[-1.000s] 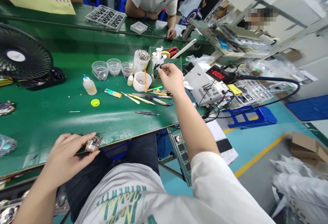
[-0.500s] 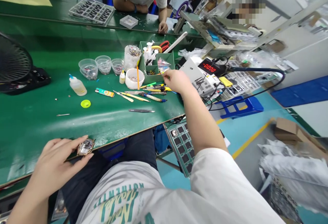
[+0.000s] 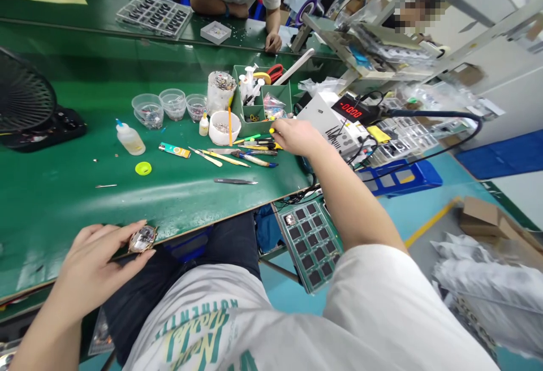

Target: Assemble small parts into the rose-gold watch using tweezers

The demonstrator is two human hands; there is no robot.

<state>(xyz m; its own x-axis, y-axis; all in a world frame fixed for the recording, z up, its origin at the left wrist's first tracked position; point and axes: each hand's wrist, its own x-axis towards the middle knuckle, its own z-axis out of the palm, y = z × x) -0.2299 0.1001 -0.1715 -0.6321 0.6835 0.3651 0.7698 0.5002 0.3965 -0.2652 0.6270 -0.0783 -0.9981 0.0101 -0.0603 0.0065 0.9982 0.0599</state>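
Note:
Near the table's front edge, my left hand (image 3: 91, 263) pinches a round watch case (image 3: 142, 238) between thumb and fingers. The case has a gold-coloured rim and a shiny metallic face. My right hand (image 3: 292, 135) reaches to the far right of the bench, beside the green divided organizer (image 3: 251, 128). Its fingers are closed on a small thing with a yellow end (image 3: 272, 130); the rest is hidden. Just below that hand lie several pens, knives and brushes (image 3: 257, 159). Dark tweezers (image 3: 235, 181) lie closer to me.
A glue bottle (image 3: 130, 140), clear cups (image 3: 147, 112) and a white tub (image 3: 224, 136) stand on the green bench. A fan (image 3: 25, 96) is at left, a box with a red display (image 3: 350, 108) at right. A slotted tray (image 3: 307, 244) sits below the edge.
My right hand has shifted slightly, and a yellow end now shows at its fingertips. The view has moved a little. My left hand keeps the watch case in nearly the same place.

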